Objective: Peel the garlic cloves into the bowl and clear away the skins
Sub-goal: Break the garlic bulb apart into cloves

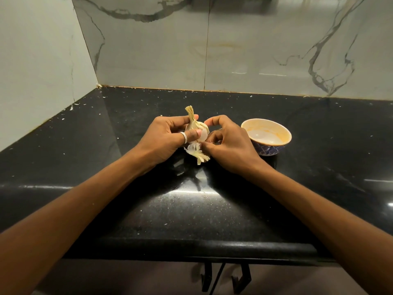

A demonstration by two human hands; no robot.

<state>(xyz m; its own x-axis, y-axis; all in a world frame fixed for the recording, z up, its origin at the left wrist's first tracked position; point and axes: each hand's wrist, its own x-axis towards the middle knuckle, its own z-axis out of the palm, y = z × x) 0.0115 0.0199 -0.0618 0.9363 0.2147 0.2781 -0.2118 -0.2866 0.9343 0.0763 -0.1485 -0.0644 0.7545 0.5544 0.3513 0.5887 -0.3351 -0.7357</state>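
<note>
A pale garlic bulb (196, 125) with a dry stalk pointing up is held above the black counter. My left hand (163, 139), a ring on its thumb, grips the bulb from the left, thumb across its front. My right hand (228, 142) meets it from the right, fingertips pinching at the bulb's side and at loose papery skin (196, 153) hanging below. A bowl (286, 136), white inside and blue-patterned outside, stands just right of my right hand; I see no cloves in it.
The black stone counter (191, 209) runs to a marble wall at the back and left. Small white flecks of skin dot the counter near the back edge and left corner (72, 106). The counter's front edge lies close below my forearms.
</note>
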